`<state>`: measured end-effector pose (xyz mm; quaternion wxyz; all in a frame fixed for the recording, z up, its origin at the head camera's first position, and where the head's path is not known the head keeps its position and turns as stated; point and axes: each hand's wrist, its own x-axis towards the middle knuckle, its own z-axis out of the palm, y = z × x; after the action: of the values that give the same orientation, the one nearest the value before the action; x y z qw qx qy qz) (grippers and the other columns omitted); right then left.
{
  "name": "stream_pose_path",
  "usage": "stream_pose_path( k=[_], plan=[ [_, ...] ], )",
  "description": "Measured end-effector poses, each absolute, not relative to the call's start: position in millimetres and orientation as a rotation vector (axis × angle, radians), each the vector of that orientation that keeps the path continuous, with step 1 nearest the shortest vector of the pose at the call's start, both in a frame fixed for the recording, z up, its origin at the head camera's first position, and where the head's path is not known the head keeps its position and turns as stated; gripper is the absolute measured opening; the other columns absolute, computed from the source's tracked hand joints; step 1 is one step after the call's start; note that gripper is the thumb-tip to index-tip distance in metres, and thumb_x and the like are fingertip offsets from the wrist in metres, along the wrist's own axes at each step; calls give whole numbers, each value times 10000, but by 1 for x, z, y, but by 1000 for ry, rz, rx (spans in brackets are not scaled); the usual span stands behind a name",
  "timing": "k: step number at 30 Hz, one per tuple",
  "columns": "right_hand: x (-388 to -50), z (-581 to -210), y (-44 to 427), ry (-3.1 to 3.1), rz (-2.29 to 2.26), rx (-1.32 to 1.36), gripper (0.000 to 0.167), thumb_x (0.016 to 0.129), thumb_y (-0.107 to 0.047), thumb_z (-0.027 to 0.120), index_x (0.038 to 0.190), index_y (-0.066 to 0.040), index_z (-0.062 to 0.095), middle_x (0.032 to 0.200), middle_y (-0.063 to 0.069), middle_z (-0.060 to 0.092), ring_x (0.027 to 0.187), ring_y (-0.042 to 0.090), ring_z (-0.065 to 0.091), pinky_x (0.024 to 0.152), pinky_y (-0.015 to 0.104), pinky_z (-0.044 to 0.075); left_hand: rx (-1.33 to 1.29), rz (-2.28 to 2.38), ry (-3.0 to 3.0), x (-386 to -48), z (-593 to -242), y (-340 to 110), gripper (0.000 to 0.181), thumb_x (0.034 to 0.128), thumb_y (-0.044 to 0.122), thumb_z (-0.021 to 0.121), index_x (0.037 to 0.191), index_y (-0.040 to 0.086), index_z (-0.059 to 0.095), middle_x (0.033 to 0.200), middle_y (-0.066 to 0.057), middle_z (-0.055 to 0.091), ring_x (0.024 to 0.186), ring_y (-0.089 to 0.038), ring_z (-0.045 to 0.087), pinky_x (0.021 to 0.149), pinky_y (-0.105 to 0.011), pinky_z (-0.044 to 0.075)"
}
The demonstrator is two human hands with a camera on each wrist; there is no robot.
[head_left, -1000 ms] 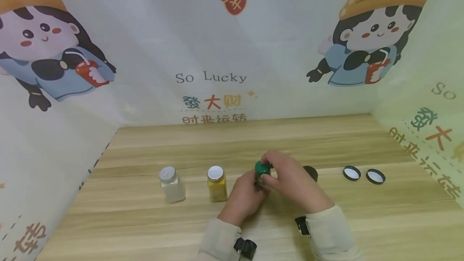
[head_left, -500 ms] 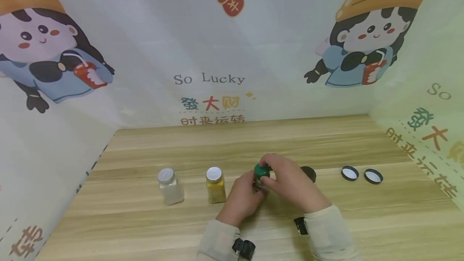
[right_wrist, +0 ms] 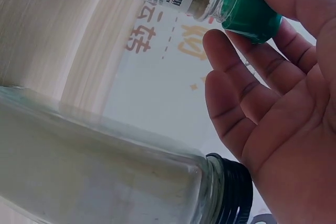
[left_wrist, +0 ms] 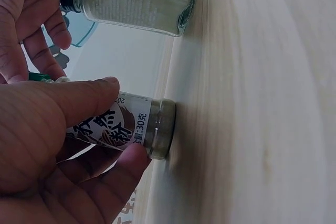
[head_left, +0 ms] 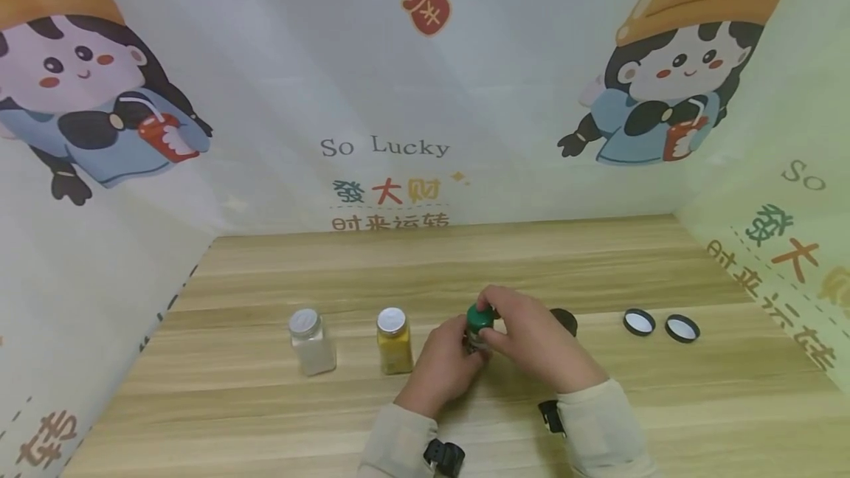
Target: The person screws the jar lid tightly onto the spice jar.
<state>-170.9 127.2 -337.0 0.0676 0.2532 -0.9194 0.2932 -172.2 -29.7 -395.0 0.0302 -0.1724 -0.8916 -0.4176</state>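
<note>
A small spice bottle [left_wrist: 123,121] with a printed label and brownish powder stands upright at the table's middle, its base at or very near the wood. My left hand [head_left: 443,366] grips its body, thumb on one side and fingers on the other. At the top, my right hand [head_left: 534,334] pinches the green cap [right_wrist: 254,11] between thumb and fingers. The cap sits on the bottle's clear neck. Beside the right hand is a glass jar [right_wrist: 105,156] with a black lid [right_wrist: 231,192]; the head view shows mainly that lid, the hand covering the rest.
To the left stand two square glass jars with silvery tops, one with pale contents [head_left: 315,352], one with yellow contents [head_left: 395,352]. Two black-rimmed lids, one [head_left: 640,322] left of the other [head_left: 682,328], lie white side up at right. A printed cloth [head_left: 279,94] encloses the wooden table [head_left: 265,419].
The head view has shifted slightly. Both hands keep their places on the bottle and its green cap, with no clear movement between them.
</note>
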Motion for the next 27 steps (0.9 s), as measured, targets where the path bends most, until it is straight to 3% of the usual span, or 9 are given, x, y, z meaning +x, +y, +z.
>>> stream_pose_path(
  k=[27],
  plan=[
    [-170,-334,125,-2801,797,733,247,853,-112,793,938,-134,562,860,-42,607,787,137,571,722,344,504,-525,-1311,-2762,-172,-393,-29,143,872,79,743,982,89,651,988,-53,671,955,-211,640,866,-429,528]
  ],
)
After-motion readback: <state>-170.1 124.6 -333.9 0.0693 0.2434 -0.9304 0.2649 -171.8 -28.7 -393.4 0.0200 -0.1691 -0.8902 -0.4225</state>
